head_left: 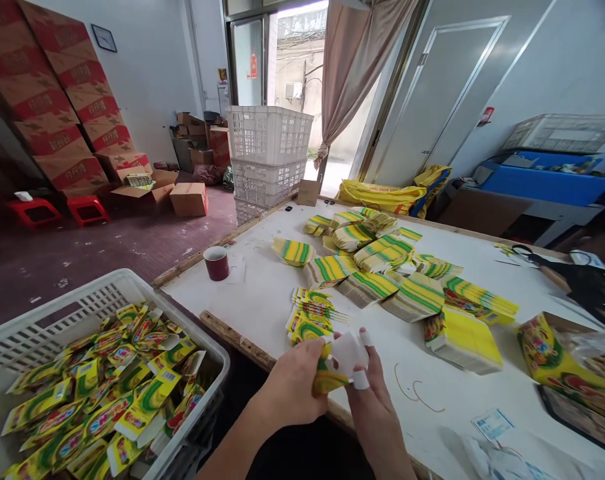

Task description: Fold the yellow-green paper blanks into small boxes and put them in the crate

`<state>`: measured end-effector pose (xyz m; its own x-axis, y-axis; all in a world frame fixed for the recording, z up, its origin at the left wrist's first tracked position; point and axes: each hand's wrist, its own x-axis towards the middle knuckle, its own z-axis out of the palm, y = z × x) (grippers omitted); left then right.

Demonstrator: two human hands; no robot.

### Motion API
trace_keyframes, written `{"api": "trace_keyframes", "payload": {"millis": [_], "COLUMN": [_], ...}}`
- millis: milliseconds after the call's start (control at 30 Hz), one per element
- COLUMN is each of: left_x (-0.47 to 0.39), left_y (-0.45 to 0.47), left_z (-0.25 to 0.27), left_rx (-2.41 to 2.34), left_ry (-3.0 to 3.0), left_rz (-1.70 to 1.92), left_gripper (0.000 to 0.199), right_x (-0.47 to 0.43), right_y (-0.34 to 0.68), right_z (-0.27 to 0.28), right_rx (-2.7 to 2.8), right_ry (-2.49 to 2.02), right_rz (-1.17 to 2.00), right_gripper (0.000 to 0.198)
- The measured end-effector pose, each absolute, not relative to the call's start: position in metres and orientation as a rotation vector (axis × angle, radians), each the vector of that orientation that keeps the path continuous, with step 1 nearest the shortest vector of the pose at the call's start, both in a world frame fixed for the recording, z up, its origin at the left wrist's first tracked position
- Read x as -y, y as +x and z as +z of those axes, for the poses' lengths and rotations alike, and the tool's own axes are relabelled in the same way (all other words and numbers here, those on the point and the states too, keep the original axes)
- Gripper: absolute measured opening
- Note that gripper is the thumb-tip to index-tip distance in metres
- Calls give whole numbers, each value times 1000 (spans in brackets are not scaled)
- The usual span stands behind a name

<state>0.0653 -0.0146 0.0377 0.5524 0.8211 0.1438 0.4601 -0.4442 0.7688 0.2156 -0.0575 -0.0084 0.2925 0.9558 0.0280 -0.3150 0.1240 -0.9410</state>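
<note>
Over the table's front edge, my left hand grips a small yellow and green carton whose white inner side faces up. My right hand is on the carton's right side, with white coverings on some fingertips, thumb and fingers pinching the white part. Just beyond my hands lies a small pile of printed yellow cartons. To my left, a white plastic crate holds many folded cartons. Flat carton stacks cover the middle of the white table.
A maroon mug stands near the table's left edge. At right are a larger printed box, rubber bands and plastic bags. Stacked white crates stand behind the table. A wooden strip edges the table's front.
</note>
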Motion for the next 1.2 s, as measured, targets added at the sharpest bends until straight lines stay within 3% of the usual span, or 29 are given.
{"api": "trace_keyframes", "payload": {"millis": [133,233,433,667,800,1000,1100,1200], "left_x": [6,10,28,39,43,42,37,31], "left_y": [70,65,54,49,45,44,47,48], "left_z": [40,31,12,9,7,-9,-9,-2], "left_rx": [-940,-888,-864,-787,-838,-861,-1202,-1421], "left_ry": [2215,2223,2321,2288,2193,2053,1887,1633], "left_rz": [634,618,660,806,725,630,913,1017], "left_gripper": [73,75,70,64,65,83,74,60], "right_x": [55,58,60,67,73,83,76,68], "right_y": [217,205,187,194,189,193,202,208], "right_z": [-5,-7,-17,-26,-25,-48,-54,-50], "right_rx": [524,576,630,673,846,1481,1451,1284], "right_ry": [-859,-901,-892,-987,-1087,-1164,-1182,-1296], "right_rz": [1191,1207,1535,1472,1325,787,616,481], "right_gripper": [61,61,55,50,57,50,45,53]}}
